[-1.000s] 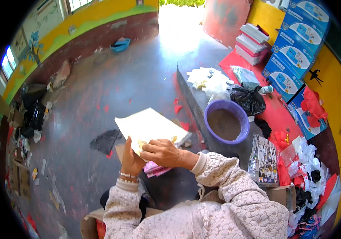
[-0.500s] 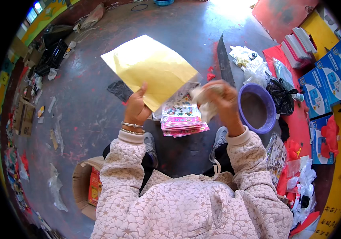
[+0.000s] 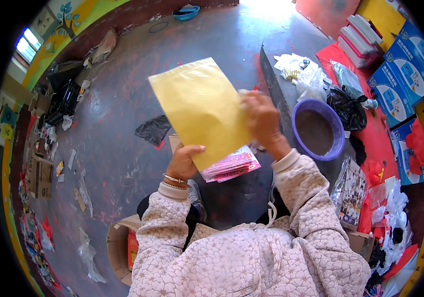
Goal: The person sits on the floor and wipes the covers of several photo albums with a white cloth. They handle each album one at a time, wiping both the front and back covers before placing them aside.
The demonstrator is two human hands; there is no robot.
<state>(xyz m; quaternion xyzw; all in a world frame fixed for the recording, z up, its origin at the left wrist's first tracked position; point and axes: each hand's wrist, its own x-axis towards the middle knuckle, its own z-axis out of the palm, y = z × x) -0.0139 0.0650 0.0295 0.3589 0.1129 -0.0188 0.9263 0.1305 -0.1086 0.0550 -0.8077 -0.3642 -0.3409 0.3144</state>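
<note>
A glossy yellow sheet (image 3: 199, 106) is held up over the floor by my left hand (image 3: 184, 162), its thumb pressed on the lower left corner. My right hand (image 3: 264, 121) is closed at the sheet's right edge, slightly smeared by motion. A bit of pale cloth shows at its fingertips; the rest is hidden. Beneath the sheet lies a stack of pink printed booklets or packets (image 3: 231, 166), its upper part covered by the sheet. A piece of cardboard (image 3: 174, 142) pokes out beside the sheet's left edge.
A purple basin (image 3: 340, 143) stands to the right, beside black and clear plastic bags (image 3: 348, 109). Blue printed boxes (image 3: 412, 74) line the right wall. An open cardboard box (image 3: 118, 247) sits near my left side. Black plastic (image 3: 153, 129) and scraps lie on the floor.
The yellow sheet has turned more upright and shifted right, covering more of the pink stack. My right hand has moved to its right edge, and the cloth is now mostly hidden. The view has shifted slightly.
</note>
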